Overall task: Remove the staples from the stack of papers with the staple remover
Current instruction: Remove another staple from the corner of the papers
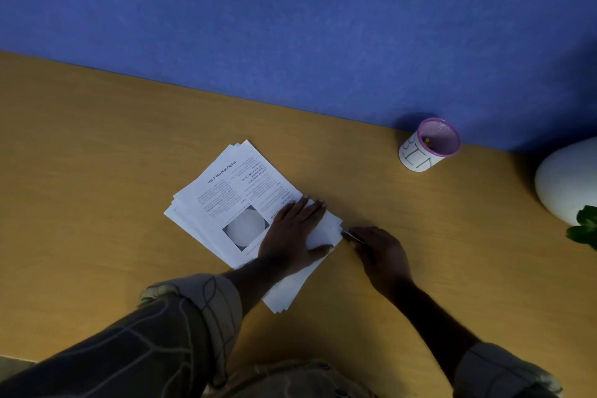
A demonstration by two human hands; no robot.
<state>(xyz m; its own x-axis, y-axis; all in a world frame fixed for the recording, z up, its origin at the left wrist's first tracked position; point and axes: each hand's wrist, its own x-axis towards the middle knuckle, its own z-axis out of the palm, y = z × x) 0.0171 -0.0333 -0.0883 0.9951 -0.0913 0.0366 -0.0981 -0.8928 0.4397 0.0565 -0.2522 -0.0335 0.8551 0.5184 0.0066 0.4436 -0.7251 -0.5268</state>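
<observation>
Stack of white printed papers (pixel 232 203) lies mid-desk on tan wooden desk (pixel 97 171). Left hand (pixel 290 233) flat on stack's right part, fingers spread. Right hand (pixel 381 255) just right of stack, fingers closed around slim metal staple remover (pixel 352 237), tip at stack's corner. Pink-rimmed mesh cup (pixel 429 145) well right of stack.

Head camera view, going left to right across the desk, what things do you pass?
Stack of papers → left hand pressing on it → right hand holding the staple remover at the stack's corner → pink-rimmed mesh cup → white rounded object.
</observation>
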